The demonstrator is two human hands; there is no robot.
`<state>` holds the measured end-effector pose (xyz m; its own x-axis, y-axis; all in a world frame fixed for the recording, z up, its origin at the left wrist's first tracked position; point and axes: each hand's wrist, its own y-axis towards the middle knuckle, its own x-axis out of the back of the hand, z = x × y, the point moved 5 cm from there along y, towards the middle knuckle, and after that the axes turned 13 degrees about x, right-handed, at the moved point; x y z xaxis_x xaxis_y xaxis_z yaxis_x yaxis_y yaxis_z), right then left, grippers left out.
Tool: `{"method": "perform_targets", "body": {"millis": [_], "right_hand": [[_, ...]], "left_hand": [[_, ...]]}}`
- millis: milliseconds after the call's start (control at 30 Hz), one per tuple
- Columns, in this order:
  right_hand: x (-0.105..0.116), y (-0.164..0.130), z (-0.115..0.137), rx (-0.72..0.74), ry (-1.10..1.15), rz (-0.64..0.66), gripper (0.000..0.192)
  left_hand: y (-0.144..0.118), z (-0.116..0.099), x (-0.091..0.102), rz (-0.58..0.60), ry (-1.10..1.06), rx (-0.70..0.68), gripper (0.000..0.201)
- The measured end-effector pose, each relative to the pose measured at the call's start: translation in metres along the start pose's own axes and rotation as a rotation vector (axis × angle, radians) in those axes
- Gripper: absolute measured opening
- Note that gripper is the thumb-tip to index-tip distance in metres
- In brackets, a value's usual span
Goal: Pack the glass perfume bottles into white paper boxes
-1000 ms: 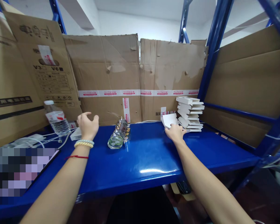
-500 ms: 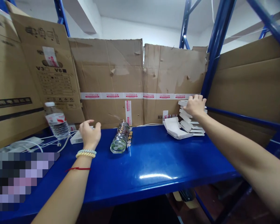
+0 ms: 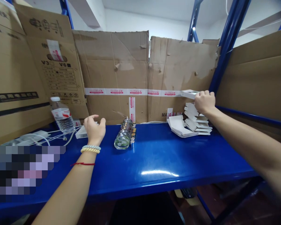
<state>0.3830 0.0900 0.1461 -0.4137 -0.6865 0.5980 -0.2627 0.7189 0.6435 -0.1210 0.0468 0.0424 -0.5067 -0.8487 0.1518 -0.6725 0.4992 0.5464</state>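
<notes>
1. The right hand (image 3: 204, 102) is seen raised at the far right of the blue table (image 3: 154, 162), its grip closed around a flat white box (image 3: 189, 93) lifted just above the stack of white boxes (image 3: 198, 120).
2. The held box projects leftward from the fingers, level with the tape line on the cardboard wall (image 3: 135, 75) behind it; whether it touches the stack cannot be told.
3. A loose folded white carton (image 3: 179, 126) lies just left of the stack, on the table.
4. The left hand (image 3: 95, 129) is held above the table with its grip loosely open and empty, a small white box (image 3: 81, 133) just beside it.
5. A row of glass bottles (image 3: 124, 137) lies near the left hand, to its right.
6. A water bottle (image 3: 62, 116) stands upright at far left, cables (image 3: 35, 139) beside it.
</notes>
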Motion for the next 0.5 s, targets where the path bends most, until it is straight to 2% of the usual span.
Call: {"method": "perform_targets", "body": {"millis": [67,133,233,300,333,400,500], "right_hand": [[0.019,-0.002,0.005,0.06,-0.006,-0.081,0.035],[0.037,-0.007,0.019,0.176,0.007,-0.15,0.032],[0.057,-0.028,0.052,0.44,0.074,-0.235,0.026],[0.067,-0.05,0.079,0.643,0.139,-0.274,0.024],[0.071,-0.063,0.092,0.743,0.164,-0.3,0.024],[0.08,-0.089,0.116,0.945,0.201,-0.35,0.026],[0.099,-0.124,0.136,1.143,0.274,-0.464,0.029]], "left_hand": [[-0.003,-0.004,0.002,-0.028,-0.004,-0.076,0.023],[-0.011,-0.014,0.004,-0.048,-0.005,-0.217,0.026],[-0.034,-0.038,0.007,-0.051,-0.017,-0.458,0.032],[-0.057,-0.061,0.006,0.02,-0.044,-0.613,0.034],[-0.071,-0.074,0.002,0.11,-0.061,-0.692,0.034],[-0.103,-0.098,-0.013,0.421,-0.073,-0.819,0.04],[-0.146,-0.118,-0.041,0.853,0.018,-0.812,0.08]]}}
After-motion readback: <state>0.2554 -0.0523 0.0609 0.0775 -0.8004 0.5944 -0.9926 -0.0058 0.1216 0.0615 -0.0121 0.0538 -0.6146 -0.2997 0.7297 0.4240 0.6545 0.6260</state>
